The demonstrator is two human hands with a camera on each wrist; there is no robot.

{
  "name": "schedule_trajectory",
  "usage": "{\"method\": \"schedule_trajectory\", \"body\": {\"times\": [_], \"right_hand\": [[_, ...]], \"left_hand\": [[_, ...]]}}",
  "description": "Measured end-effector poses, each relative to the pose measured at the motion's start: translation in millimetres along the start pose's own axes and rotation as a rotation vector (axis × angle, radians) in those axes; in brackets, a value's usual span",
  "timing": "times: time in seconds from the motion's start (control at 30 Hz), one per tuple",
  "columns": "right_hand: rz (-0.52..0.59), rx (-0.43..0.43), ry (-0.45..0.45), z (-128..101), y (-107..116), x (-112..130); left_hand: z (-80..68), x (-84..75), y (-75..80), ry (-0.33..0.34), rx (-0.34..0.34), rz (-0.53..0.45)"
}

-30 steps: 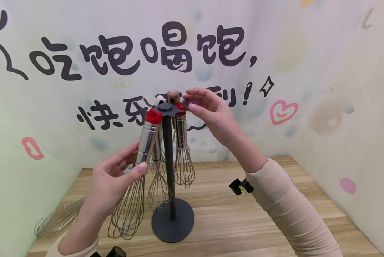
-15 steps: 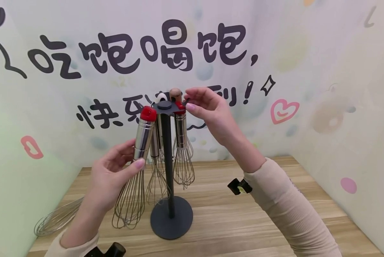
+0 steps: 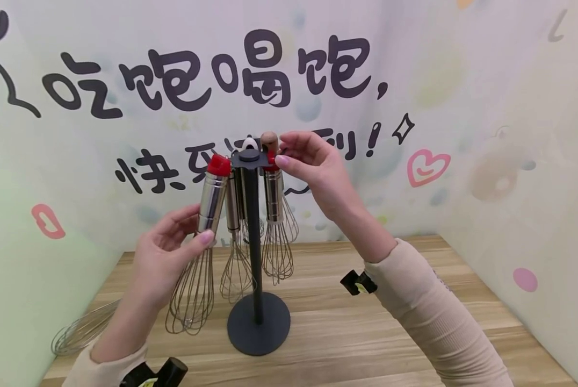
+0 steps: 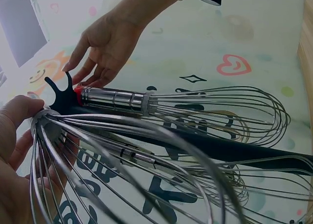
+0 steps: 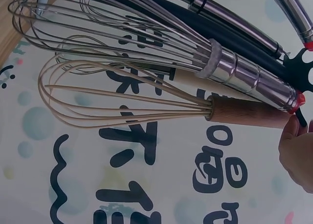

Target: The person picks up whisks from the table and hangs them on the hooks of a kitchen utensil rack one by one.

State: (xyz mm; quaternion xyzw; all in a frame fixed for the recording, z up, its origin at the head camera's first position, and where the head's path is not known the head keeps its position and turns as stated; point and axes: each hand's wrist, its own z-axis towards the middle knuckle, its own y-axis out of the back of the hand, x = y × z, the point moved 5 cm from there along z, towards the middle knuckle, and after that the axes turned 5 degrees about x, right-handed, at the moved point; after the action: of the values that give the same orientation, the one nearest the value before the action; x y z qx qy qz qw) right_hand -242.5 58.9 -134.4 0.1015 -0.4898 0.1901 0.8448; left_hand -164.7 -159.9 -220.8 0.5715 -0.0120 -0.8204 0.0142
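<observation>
In the head view my left hand (image 3: 165, 258) grips a large whisk (image 3: 211, 196) by the lower part of its steel handle. Its red cap is tilted left, beside the top of a dark whisk stand (image 3: 253, 226). My right hand (image 3: 320, 166) is at the stand's right side, thumb and fingers pinching a prong of the hook ring (image 5: 301, 117). Next to those fingertips hangs a second red-capped steel whisk (image 3: 273, 199). Behind it, in the right wrist view, hangs a whisk with a wooden handle (image 5: 249, 111).
A slimmer steel whisk (image 3: 233, 207) and a white-topped one (image 3: 250, 144) also hang on the stand. Another whisk (image 3: 83, 328) lies on the wooden table (image 3: 366, 333) at the left, partly behind my left forearm. A lettered backdrop (image 3: 173, 48) stands behind.
My left hand has moved the large whisk slightly left and up, away from the stand's top. The white and wooden handle tops have shifted right. The right hand has hardly moved.
</observation>
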Motion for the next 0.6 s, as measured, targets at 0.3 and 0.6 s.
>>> {"method": "schedule_trajectory", "body": {"times": [0.3,0.6], "right_hand": [[-0.016,-0.022,-0.001,0.0,-1.7,-1.0],[-0.042,-0.022,0.009,-1.5,-3.3,-0.1]], "left_hand": [[5.9,1.3,5.6,-0.055,-0.039,-0.060],[8.2,-0.7,7.6,-0.046,-0.038,-0.046]]}}
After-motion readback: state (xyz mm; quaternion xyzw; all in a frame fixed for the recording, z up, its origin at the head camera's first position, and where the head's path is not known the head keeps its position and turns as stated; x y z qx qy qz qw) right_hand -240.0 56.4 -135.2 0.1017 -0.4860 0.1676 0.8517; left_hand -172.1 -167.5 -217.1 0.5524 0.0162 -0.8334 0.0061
